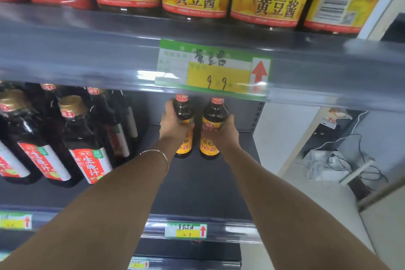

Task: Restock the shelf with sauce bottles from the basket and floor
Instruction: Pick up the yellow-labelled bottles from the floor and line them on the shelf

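The shelf (197, 193) lies mostly bare at right; left grip (173, 126) holds the left bottle (183, 110), right grip (229, 132) the right bottle (214, 116), both upright far back; most restocking likely remains.

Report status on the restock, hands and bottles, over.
Left hand grips left sauce bottle; right hand grips right sauce bottle. Both upright, side by side, deep on shelf. Bigger bottles stand left, apart.
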Motion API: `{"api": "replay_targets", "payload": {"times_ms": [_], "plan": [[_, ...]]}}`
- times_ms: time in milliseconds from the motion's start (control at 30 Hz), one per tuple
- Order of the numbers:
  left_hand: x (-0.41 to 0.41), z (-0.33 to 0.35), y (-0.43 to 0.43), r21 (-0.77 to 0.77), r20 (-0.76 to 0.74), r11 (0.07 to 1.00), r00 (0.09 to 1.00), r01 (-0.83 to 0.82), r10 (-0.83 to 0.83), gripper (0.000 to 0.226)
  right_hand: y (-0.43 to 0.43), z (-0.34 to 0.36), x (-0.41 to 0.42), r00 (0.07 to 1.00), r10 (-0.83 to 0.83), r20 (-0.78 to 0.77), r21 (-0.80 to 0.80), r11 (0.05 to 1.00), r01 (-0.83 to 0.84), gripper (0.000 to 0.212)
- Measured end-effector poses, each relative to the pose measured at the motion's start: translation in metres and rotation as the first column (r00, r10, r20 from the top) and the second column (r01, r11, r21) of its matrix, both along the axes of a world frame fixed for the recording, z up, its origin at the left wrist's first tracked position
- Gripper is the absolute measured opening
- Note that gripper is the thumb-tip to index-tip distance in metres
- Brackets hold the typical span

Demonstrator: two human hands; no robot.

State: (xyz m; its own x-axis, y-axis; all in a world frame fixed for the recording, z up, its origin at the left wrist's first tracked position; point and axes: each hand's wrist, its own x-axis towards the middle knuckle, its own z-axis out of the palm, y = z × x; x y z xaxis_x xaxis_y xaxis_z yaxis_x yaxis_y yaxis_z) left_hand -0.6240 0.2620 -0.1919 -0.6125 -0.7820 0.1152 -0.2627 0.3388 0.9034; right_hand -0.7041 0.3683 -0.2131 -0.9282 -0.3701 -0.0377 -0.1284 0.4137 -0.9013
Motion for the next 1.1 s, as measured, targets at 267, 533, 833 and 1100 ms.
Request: {"api": "replay_targets", "payload": {"times_ms": [267,533,833,1100], "plan": [[-0.029,-0.005,-0.013,-0.003,0.067,1.000,0.997,-0.030,0.031,0.047,0.010,-0.001,-0.040,0.998,-0.068,0.006,-0.033,0.997,0.068,0.047],[-0.037,-0.010,-0.017,-0.001,0.086,0.999,0.995,-0.040,0.040,0.046,0.011,0.000,-0.044,0.999,-0.033,0.009,-0.028,0.999,0.033,0.043],[-0.006,-0.005,0.003,0.066,0.105,0.997,0.994,-0.031,0.024,0.103,0.008,0.000,-0.026,0.993,-0.109,0.050,-0.012,0.994,0.110,0.101],[0.041,0.005,0.008,0.007,0.239,0.998,0.969,0.063,-0.063,0.073,0.028,0.009,0.014,0.992,-0.123,0.029,0.085,0.989,0.120,0.090]]}}
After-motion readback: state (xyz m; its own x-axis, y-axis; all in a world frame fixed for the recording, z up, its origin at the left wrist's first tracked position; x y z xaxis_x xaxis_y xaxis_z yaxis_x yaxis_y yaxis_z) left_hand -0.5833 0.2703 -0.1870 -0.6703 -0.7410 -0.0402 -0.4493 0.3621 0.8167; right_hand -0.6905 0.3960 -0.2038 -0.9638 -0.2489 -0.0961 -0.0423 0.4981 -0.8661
